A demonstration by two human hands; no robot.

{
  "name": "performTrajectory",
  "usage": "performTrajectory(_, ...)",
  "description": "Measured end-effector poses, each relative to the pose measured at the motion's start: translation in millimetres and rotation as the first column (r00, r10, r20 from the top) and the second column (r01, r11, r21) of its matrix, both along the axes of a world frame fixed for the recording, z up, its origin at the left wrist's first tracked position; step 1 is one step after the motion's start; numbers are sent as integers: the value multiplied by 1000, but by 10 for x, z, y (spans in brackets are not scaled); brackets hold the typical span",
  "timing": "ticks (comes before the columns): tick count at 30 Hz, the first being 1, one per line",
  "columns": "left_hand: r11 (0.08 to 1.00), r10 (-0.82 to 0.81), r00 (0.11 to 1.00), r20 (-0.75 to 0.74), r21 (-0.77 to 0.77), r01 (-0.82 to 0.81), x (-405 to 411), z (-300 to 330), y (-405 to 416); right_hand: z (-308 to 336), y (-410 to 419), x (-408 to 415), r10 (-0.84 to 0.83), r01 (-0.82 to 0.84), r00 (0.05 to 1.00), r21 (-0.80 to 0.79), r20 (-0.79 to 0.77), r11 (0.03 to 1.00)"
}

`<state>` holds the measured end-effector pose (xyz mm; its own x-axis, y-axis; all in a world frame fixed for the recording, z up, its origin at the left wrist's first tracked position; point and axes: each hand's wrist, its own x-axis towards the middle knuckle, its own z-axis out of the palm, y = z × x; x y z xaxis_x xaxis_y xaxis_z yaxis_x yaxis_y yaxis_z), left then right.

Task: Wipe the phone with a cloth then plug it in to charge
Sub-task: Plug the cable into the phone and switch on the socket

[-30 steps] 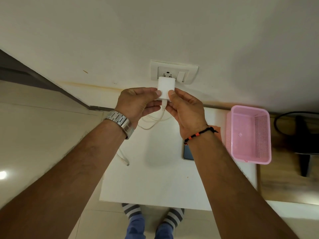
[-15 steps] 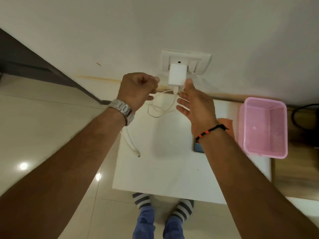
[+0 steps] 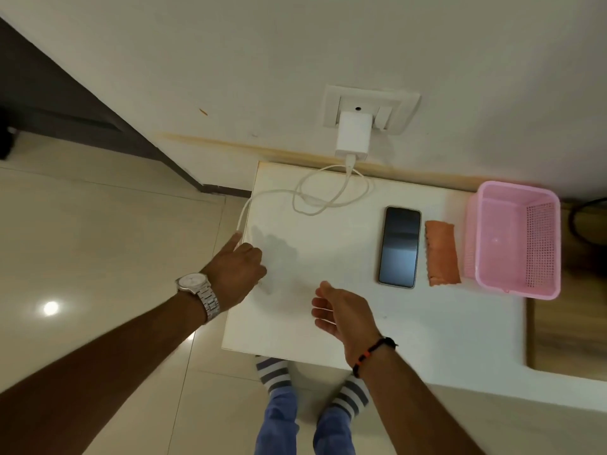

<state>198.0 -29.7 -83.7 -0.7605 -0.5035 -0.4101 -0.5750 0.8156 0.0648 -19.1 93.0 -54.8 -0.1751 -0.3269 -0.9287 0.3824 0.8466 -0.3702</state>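
Pale wall with a switch plate (image 3: 371,110) low down; a white table (image 3: 410,326) is pushed against it, over glossy beige floor tiles. The white charger (image 3: 353,134) sits in the socket, and its cable (image 3: 328,195) drops from the adapter's lower face, loops on the tabletop near the wall, then runs off the table's left edge. The phone (image 3: 399,246) lies flat, screen up and dark, toward the right of the table, well apart from both hands. An orange cloth (image 3: 441,254), folded, lies just beside it on the right, between the phone and a pink basket (image 3: 515,239). Left hand (image 3: 238,269), watch on the wrist, is at the table's left edge where the cable goes over; fingers curl downward, but the free end of the cable is hidden under the hand, so whether anything is gripped cannot be told. Right hand (image 3: 341,311) hovers over the front of the table, palm turned inward, fingers relaxed and slightly spread, holding nothing. Judged step: charging half of the task, adapter seated, cable end being collected. Next move calls for a firm pinch on the connector, bringing it across to the phone, steadying the phone with the right hand, and lining the plug up with the port on its short edge. The port itself is not discernible here.
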Motion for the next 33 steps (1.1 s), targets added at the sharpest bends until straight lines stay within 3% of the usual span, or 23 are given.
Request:
performTrajectory(3,997,46,995,91,58,-51,-153,69,-16,30,19,91,30,-30,999,18,27,999)
performTrajectory(5,978,173,985,7,121,-173,-301,218,60,71,35,118,10,-12,999,34,51,999)
performTrajectory(8,904,384,901,-202,281,-322,-556,466,316,147,108,77,-92,88,990,46,109,995)
performTrajectory(10,838,479,844,-241,413,-358,-736,570,497,199,152,1,-210,211,968,4,138,977)
performTrajectory(13,712,610,758,-232,580,-396,-1012,581,705,236,234,-186,-300,302,953,-101,37,948)
performTrajectory(19,473,832,523,-186,732,-491,-1572,463,838,238,352,-557,-400,403,915,-97,45,910)
performTrajectory(21,418,855,497,-149,766,-488,-1742,415,867,208,366,-661,-409,411,912,-92,34,907)
performTrajectory(24,299,896,439,-70,826,-477,-1927,349,874,147,346,-817,-404,392,910,-120,-93,912)
performTrajectory(29,159,969,246,-13,796,-583,-2183,134,628,-55,234,-1139,-387,355,834,-156,-394,922)
performTrajectory(33,143,965,259,39,750,-646,-2361,7,447,-174,126,-1313,-330,290,790,-159,-517,944)
